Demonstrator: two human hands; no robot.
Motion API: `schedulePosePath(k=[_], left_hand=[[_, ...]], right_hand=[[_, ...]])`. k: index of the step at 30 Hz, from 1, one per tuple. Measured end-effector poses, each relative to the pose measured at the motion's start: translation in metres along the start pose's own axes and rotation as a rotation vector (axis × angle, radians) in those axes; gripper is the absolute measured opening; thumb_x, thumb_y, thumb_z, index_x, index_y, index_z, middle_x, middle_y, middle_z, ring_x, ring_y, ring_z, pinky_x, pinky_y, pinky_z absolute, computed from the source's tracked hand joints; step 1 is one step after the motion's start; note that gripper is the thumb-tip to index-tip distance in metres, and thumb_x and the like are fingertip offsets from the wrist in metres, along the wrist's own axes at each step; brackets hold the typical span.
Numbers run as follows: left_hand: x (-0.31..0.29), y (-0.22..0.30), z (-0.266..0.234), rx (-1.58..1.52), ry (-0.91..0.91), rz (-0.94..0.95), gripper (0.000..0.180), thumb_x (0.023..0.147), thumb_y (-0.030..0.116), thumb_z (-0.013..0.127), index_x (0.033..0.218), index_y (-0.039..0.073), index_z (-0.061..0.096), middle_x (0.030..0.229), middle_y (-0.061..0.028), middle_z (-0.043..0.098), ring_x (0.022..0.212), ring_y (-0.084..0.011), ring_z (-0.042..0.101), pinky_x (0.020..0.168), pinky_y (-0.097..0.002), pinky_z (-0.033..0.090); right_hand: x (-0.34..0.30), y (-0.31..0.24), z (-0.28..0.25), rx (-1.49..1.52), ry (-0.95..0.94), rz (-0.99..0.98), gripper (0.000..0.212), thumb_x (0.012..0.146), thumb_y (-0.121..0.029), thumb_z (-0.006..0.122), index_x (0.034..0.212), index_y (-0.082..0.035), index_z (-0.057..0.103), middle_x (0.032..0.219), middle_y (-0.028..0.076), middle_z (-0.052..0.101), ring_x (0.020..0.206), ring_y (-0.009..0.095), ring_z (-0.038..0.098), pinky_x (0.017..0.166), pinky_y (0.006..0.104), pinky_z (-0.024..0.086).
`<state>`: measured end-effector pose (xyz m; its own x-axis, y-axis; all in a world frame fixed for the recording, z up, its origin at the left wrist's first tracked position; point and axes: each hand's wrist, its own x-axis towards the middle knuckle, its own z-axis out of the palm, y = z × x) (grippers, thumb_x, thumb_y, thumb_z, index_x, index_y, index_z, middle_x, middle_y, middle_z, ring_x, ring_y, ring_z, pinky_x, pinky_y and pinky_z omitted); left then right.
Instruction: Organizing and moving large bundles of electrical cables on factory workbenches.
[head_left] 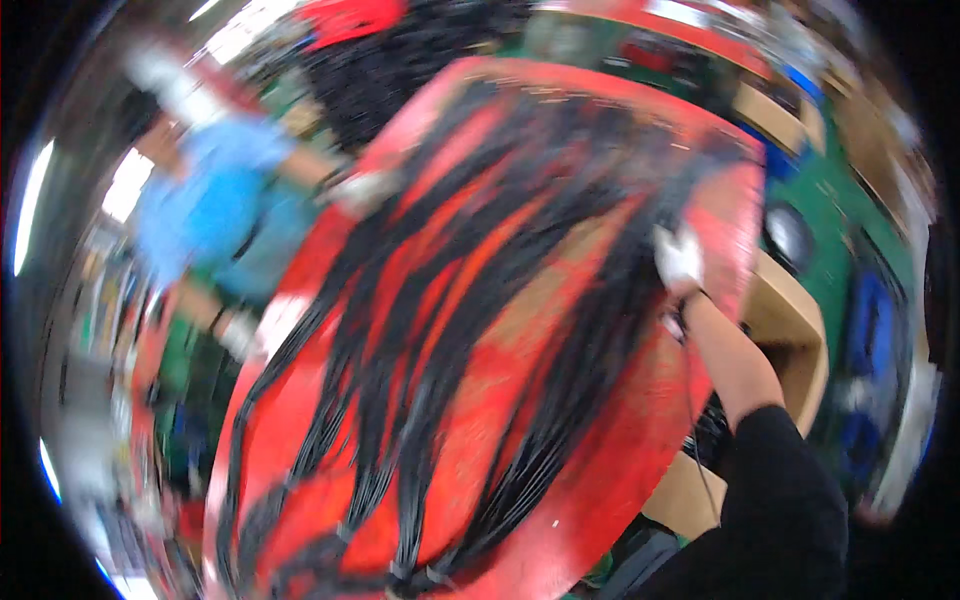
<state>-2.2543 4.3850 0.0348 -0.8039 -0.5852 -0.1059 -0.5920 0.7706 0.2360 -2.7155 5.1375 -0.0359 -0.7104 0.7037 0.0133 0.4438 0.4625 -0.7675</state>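
Long bundles of thin black cables (450,330) lie spread lengthwise over a red table (620,455). Their gathered ends are at the near left, and the far ends fan out toward the back. My right hand (678,258), in a white glove, rests at the right edge of the rightmost bundle (590,370). Motion blur smears its fingers, so their grip is unclear. A dark band (680,310) circles my right wrist, with a thin cord hanging from it. My left hand is out of view.
Across the table's left side stands a co-worker in a blue shirt (215,190), white-gloved hands near the edge. Cardboard boxes (785,330) sit against the table's right side. A dark heap (360,85) lies beyond its far left corner. The green floor (820,215) shows at right.
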Motion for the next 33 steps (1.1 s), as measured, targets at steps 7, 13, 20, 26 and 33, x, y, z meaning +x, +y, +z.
schedulePosePath(k=[7, 13, 20, 26, 33], left_hand=[[-0.110, -0.103, -0.006, 0.036, -0.081, -0.230, 0.075, 0.087, 0.032, 0.076, 0.156, 0.014, 0.053, 0.163, -0.0288, 0.046, 0.150, -0.0458, 0.046, 0.123, -0.0512, 0.043], [-0.293, -0.235, 0.010, -0.153, -0.474, -0.714, 0.068, 0.092, 0.045, 0.067, 0.152, 0.016, 0.059, 0.147, -0.0215, 0.065, 0.137, -0.0389, 0.062, 0.116, -0.0460, 0.049], [-0.449, -0.412, 0.050, -0.552, -0.493, -0.953, 0.070, 0.088, 0.045, 0.071, 0.145, 0.006, 0.067, 0.143, -0.0221, 0.069, 0.134, -0.0378, 0.065, 0.115, -0.0415, 0.049], [-0.555, -0.478, 0.032, -0.791, -0.153, -1.369, 0.057, 0.095, 0.048, 0.068, 0.133, 0.006, 0.074, 0.132, -0.0198, 0.075, 0.122, -0.0347, 0.072, 0.105, -0.0411, 0.055], [-0.536, -0.597, 0.019, -0.976, -0.260, -1.274, 0.063, 0.098, 0.056, 0.065, 0.136, 0.006, 0.073, 0.138, -0.0156, 0.074, 0.131, -0.0325, 0.068, 0.110, -0.0389, 0.051]], right_hand=[[-0.278, -0.016, -0.029, -0.048, -0.020, -0.337, 0.060, 0.107, -0.031, 0.066, 0.157, -0.001, 0.050, 0.158, 0.024, 0.049, 0.143, 0.040, 0.050, 0.122, 0.0490, 0.040], [-0.569, -0.088, 0.023, 0.247, -0.885, -0.826, 0.034, 0.101, -0.010, 0.065, 0.133, -0.001, 0.069, 0.132, 0.018, 0.070, 0.122, 0.033, 0.066, 0.110, 0.0444, 0.050], [-0.885, -0.191, 0.076, -0.132, -1.550, -1.171, 0.040, 0.101, -0.025, 0.070, 0.133, -0.001, 0.070, 0.130, 0.022, 0.074, 0.122, 0.035, 0.071, 0.107, 0.0426, 0.055], [-1.144, -0.225, 0.103, -0.415, -1.572, -1.735, 0.062, 0.097, -0.046, 0.072, 0.146, -0.009, 0.060, 0.146, 0.021, 0.061, 0.136, 0.041, 0.057, 0.117, 0.0500, 0.045], [-1.406, -0.254, 0.153, -0.111, -1.447, -1.894, 0.082, 0.086, -0.049, 0.083, 0.153, -0.013, 0.052, 0.156, 0.021, 0.051, 0.145, 0.042, 0.045, 0.123, 0.0559, 0.034]])
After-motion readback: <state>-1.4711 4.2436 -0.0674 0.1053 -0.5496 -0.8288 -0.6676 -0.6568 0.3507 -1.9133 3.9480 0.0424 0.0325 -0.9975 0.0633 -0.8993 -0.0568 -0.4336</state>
